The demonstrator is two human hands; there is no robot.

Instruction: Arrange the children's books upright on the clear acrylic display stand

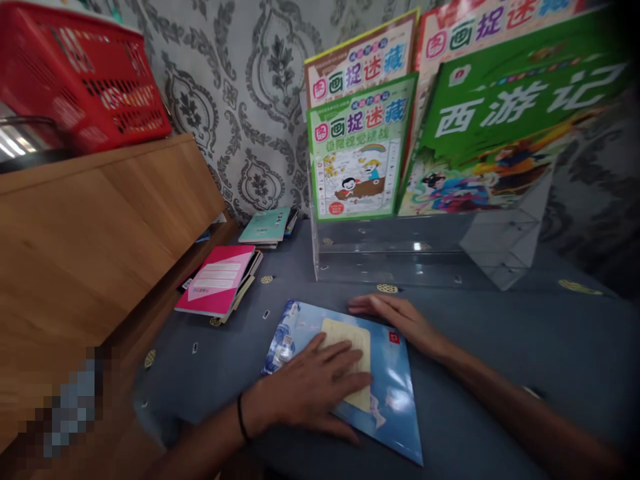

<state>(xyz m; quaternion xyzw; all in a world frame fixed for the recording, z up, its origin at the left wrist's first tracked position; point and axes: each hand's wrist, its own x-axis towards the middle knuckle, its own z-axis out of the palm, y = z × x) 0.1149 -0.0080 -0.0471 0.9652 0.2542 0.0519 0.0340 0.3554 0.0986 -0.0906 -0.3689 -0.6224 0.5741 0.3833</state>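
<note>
A blue glossy book [395, 383] with a cream panel lies flat on the grey-blue cloth surface [500, 347] in front of me. My left hand [313, 387] rests palm down on its cover, fingers spread over the cream panel. My right hand [400, 319] lies flat along the book's far edge, fingers pointing left. Neither hand grips anything.
A clear acrylic stand [415, 250] behind the book holds several colourful children's books [355, 150]. A pink book stack [217, 280] and a teal stack [265, 225] lie to the left. A wooden cabinet [85, 233] on the left carries a red basket [80, 73].
</note>
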